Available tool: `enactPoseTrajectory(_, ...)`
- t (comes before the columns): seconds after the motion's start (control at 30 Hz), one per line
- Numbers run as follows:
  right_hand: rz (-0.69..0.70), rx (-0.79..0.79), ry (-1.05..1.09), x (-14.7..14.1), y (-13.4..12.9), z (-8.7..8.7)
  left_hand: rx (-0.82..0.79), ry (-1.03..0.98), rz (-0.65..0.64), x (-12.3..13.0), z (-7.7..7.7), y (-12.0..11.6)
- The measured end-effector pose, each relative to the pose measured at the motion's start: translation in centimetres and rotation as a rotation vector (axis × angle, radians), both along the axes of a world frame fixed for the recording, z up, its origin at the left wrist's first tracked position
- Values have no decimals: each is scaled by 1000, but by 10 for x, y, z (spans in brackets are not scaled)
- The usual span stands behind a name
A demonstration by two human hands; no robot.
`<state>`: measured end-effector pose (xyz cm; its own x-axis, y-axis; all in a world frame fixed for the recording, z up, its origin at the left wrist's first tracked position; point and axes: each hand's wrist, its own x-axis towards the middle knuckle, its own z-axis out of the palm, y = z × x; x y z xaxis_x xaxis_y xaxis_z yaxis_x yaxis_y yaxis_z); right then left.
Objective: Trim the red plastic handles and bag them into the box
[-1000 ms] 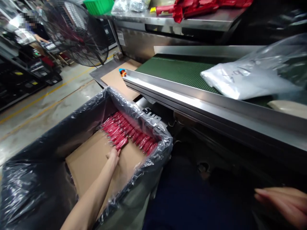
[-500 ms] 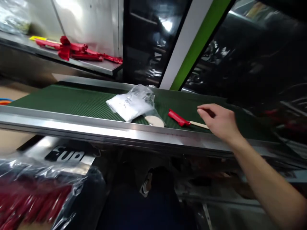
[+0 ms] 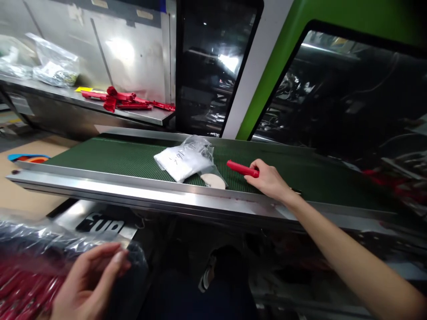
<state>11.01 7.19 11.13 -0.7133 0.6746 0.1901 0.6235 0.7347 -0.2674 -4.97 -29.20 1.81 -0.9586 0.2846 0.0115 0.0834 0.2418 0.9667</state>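
Pinching one red part (image 3: 240, 169), right hand (image 3: 269, 181) over one belt (image 3: 116, 160); left hand (image 3: 88, 282) loosely curled.

Right hand (image 3: 268, 178) gripping, forearm slanting; left hand (image 3: 90, 278) seemingly empty, fingers curled.

Dark green with fine parallel ribbing on the conveyor belt (image 3: 123, 158); silver-grey on the rail (image 3: 167, 191). Solid red on the held part (image 3: 240, 169) and bench parts (image 3: 128, 101). White with black handwriting on the bag (image 3: 180, 163); pale beige on the rounded piece (image 3: 213, 181). Lime green beside pale grey on the machine frame (image 3: 268, 84).
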Motion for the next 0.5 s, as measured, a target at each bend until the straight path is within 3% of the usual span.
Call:
enactPoseTrajectory(0.1, 31, 19, 150, 16, -34, 7, 90, -94, -87, 37, 20, 32)
enactPoseTrajectory(0.27, 209, -25, 312, 43, -107, 0, 304, -231, -416, 71, 39, 71)
enactPoseTrajectory(0.4, 475, -33, 421, 53, -145, -15, 481, -384, -509, 83, 46, 81)
enactPoseTrajectory(0.5, 534, -66, 425, 59, -154, -25, 481, -433, -547, 89, 46, 75)
